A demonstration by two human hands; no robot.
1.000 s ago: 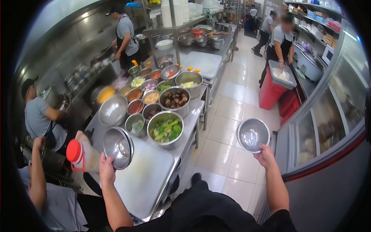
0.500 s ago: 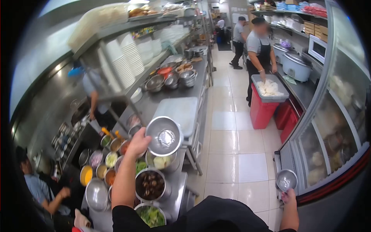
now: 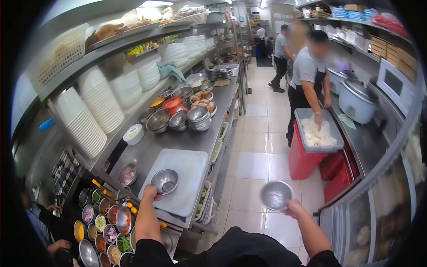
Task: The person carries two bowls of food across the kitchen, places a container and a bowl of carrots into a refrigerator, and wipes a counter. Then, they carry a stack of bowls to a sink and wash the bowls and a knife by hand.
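My left hand (image 3: pixel 151 194) grips the rim of a stainless steel mixing bowl (image 3: pixel 165 180), fingers closed on its near left side. That bowl overlaps the white cutting board (image 3: pixel 189 165) on the steel counter and has a shiny, bare inside. Out over the aisle, my right hand (image 3: pixel 294 209) is closed on the lower right rim of another steel mixing bowl (image 3: pixel 276 195). This second bowl is tilted toward me, with nothing visible in it.
Tubs of chopped vegetables (image 3: pixel 112 236) crowd the lower left. Nested steel bowls (image 3: pixel 199 118) stand further along the counter. Across the aisle, a person (image 3: pixel 309 71) reaches into a grey bin of white food (image 3: pixel 316 131). A glass-door fridge (image 3: pixel 378 213) borders the right side.
The left bowl has moved forward, away from me, to over the cutting board. My right hand has brought its bowl from beside the fridge inward over the aisle. The camera view has shifted.
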